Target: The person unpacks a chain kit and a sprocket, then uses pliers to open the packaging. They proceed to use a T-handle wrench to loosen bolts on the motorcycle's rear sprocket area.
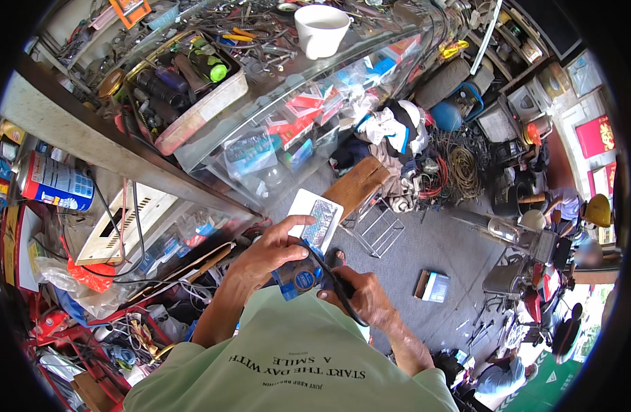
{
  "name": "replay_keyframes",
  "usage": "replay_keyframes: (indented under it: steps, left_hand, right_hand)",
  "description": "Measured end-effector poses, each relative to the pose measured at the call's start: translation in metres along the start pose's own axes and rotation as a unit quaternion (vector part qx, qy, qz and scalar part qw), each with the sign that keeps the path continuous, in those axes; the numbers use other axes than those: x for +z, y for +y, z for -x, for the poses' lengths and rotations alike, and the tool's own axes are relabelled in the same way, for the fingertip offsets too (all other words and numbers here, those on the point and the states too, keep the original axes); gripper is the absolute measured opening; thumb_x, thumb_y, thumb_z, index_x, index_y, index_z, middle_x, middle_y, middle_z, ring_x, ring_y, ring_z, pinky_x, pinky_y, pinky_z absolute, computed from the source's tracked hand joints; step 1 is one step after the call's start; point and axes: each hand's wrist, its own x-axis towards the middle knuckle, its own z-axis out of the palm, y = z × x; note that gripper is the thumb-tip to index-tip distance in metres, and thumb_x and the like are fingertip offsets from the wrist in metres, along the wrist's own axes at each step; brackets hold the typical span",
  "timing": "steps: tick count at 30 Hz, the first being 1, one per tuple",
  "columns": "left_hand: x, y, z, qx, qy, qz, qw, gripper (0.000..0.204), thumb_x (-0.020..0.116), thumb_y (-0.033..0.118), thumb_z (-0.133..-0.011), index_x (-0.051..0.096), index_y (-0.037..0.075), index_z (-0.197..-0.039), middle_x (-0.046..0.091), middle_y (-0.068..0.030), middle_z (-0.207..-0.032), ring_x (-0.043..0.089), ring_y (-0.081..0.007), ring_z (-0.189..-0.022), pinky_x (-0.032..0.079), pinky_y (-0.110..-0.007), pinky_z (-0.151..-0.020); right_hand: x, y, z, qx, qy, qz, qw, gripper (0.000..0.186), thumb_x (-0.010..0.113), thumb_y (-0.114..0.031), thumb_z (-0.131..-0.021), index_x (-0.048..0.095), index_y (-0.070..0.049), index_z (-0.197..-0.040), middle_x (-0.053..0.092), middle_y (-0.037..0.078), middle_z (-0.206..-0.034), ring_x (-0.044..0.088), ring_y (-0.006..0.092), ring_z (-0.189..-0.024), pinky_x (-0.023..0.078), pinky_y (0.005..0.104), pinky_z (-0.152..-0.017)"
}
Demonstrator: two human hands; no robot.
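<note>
My left hand (pixel 277 248) is closed on a small clear-and-blue plastic package (pixel 303 279) with a round blue label, held in front of my shirt. In my right hand (pixel 367 296) is a long, dark, slightly curved tool (pixel 341 292). Its upper end reaches across the package's edge; I cannot make out its exact kind. Just beyond the left fingers, a white box (pixel 327 209) with a patterned face overlaps the end of a wooden-topped stool (pixel 360 185). Whether my left index finger touches that box, I cannot tell.
A glass display counter (pixel 274 89) runs across the far side, bearing a tool-filled tray (pixel 205 113) and a white cup (pixel 321 31). Coiled cables (pixel 463 168) lie beyond the stool. An open carton (pixel 432 285) sits on the floor at right. People are farther right.
</note>
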Motion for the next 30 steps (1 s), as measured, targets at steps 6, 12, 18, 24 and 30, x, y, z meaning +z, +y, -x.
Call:
replay_keyframes:
  steps: [6, 12, 18, 24, 30]
  left_hand:
    - [-0.013, 0.001, 0.006, -0.047, -0.067, 0.145, 0.986, 0.033, 0.064, 0.005, -0.077, 0.063, 0.000, -0.110, 0.067, -0.0075, -0.092, 0.064, -0.0115, -0.079, 0.050, -0.024, -0.076]
    - [-0.043, -0.025, 0.032, 0.030, 0.011, 0.189, 0.981, 0.027, 0.069, 0.008, -0.077, 0.065, -0.002, -0.102, 0.068, -0.0057, -0.090, 0.065, -0.0134, -0.079, 0.052, -0.025, -0.075]
    - [-0.058, -0.030, 0.081, 0.073, 0.135, 0.237, 0.959, 0.018, 0.068, 0.003, -0.078, 0.067, -0.001, -0.095, 0.068, -0.0039, -0.086, 0.063, -0.0103, -0.077, 0.050, -0.023, -0.074]
    - [-0.061, -0.028, 0.111, 0.119, 0.205, 0.188, 0.953, 0.019, 0.070, -0.002, -0.076, 0.067, 0.001, -0.095, 0.069, -0.0027, -0.085, 0.063, -0.0088, -0.077, 0.049, -0.022, -0.073]
    - [-0.061, -0.015, 0.126, 0.132, 0.251, 0.151, 0.947, 0.028, 0.066, -0.002, -0.077, 0.064, 0.000, -0.105, 0.069, -0.0046, -0.084, 0.064, -0.0093, -0.077, 0.050, -0.021, -0.072]
  right_hand:
    - [0.009, 0.004, -0.006, -0.035, -0.027, -0.053, 0.998, 0.038, 0.073, -0.035, -0.083, 0.061, 0.001, -0.085, 0.054, 0.009, -0.054, 0.052, 0.0172, -0.048, 0.042, 0.0337, -0.048]
    - [0.030, 0.000, -0.026, -0.009, -0.112, -0.182, 0.977, 0.030, 0.070, -0.027, -0.087, 0.062, 0.002, -0.090, 0.055, 0.001, -0.060, 0.046, 0.0053, -0.057, 0.036, 0.0273, -0.049]
    - [0.055, -0.032, -0.052, 0.043, -0.222, -0.247, 0.942, 0.028, 0.064, -0.023, -0.092, 0.061, 0.002, -0.103, 0.059, 0.000, -0.073, 0.050, 0.0057, -0.068, 0.040, 0.0249, -0.058]
    - [0.073, -0.031, -0.081, -0.078, -0.291, -0.194, 0.934, 0.033, 0.065, -0.029, -0.090, 0.060, 0.000, -0.105, 0.056, 0.004, -0.076, 0.051, 0.0106, -0.070, 0.042, 0.0283, -0.061]
    - [0.082, -0.051, -0.096, -0.215, -0.231, -0.062, 0.947, 0.042, 0.071, -0.036, -0.084, 0.059, -0.004, -0.108, 0.058, 0.010, -0.069, 0.057, 0.0239, -0.065, 0.045, 0.0353, -0.060]
